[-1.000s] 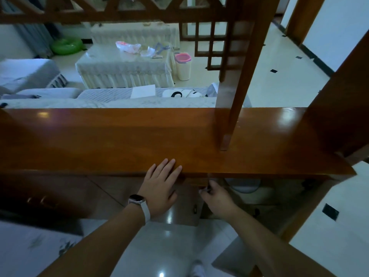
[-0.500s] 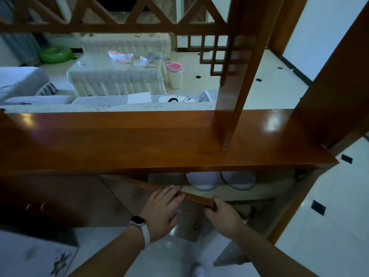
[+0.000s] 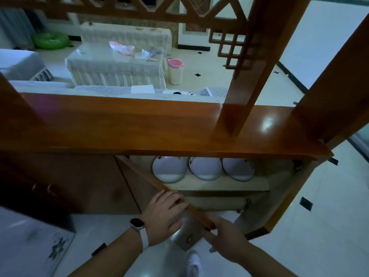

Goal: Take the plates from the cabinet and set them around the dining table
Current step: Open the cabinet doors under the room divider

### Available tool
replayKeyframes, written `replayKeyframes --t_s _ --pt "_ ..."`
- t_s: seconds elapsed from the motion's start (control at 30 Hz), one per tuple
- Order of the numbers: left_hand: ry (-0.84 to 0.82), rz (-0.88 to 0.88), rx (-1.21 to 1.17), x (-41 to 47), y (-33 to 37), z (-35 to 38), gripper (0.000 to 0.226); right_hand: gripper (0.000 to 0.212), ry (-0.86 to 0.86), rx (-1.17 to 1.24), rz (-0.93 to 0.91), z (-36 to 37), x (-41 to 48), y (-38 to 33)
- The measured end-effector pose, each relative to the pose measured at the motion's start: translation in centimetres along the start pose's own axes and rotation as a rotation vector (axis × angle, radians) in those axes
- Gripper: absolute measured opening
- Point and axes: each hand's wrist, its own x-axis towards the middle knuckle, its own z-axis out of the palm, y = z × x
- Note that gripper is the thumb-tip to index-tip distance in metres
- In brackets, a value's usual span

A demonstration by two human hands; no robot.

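Well, the step in hand looks to be getting the cabinet (image 3: 89, 186) open wide enough to reach in; the plates are not yet touched. Three white plates (image 3: 205, 168) lie side by side on the upper shelf (image 3: 215, 185), at twelve o'clock from the hands, their far parts hidden under the wooden top (image 3: 139, 126). The left door (image 3: 151, 181) stands swung partway out toward the person, across the left of the opening. The left hand (image 3: 163, 212) rests on that door's upper edge, its fingers laid fairly straight over it and gripping nothing I can make out. The right hand (image 3: 227, 236) is at the door's free corner, at four o'clock from the left hand. Its fingertips meet the wood, but blur hides whether they pinch it. The right door (image 3: 283, 208), at three o'clock, hangs wide open.

To do this well, I would swing the left door out toward nine o'clock until it is out of the way of the leftmost plate (the one nearest that door, so the likeliest to be knocked). Push on the edge rather than the face, and let go only once the door stands on its own. Then reach in low with both hands, since the overhanging top hides the far rims.
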Motion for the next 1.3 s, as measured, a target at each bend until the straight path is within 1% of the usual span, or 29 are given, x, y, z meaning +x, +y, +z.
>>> replayKeyframes --t_s 0.17,0.3,0.43,0.5,0.57,0.73,0.9,1.07,1.2,1.3 --pt "0.037 -0.007 -0.024 -3.7 0.1 -0.7 0.039 0.057 -0.108 -0.071 -0.159 3.8 -1.6 -1.0" --pt "0.025 -0.025 -0.066 -7.2 0.0 -1.9 0.042 0.070 -0.200 -0.095 -0.287 6.1 -2.5 -4.6" --pt "0.003 -0.148 -0.071 -11.5 -0.1 -2.9 0.047 0.099 -0.273 -0.130 -0.378 8.1 -2.6 -7.6" --pt "0.001 -0.214 -0.072 -13.4 -0.1 -3.4 0.049 0.115 -0.303 -0.137 -0.389 9.1 -2.2 -8.6" --pt "-0.004 -0.278 -0.101 -15.1 -0.3 -4.0 0.053 0.122 -0.324 -0.155 -0.404 9.9 -1.9 -9.4" --pt "-0.053 -0.373 -0.132 -18.4 -1.1 -5.9 0.061 0.123 -0.364 -0.195 -0.477 12.2 -1.2 -11.6" --pt "-0.059 -0.433 -0.062 -20.5 -1.5 -7.9 0.064 0.105 -0.357 -0.207 -0.525 14.1 -0.2 -13.8" --pt "-0.095 -0.502 0.035 -21.5 -2.1 -9.3 0.062 0.093 -0.349 -0.215 -0.599 15.5 1.5 -15.4" --pt "-0.139 -0.521 0.183 -21.3 -2.9 -10.1 0.064 0.083 -0.329 -0.262 -0.592 15.1 2.2 -15.4" --pt "-0.144 -0.532 0.284 -20.4 -2.9 -10.2 0.068 0.078 -0.304 -0.252 -0.570 14.3 2.7 -14.3"
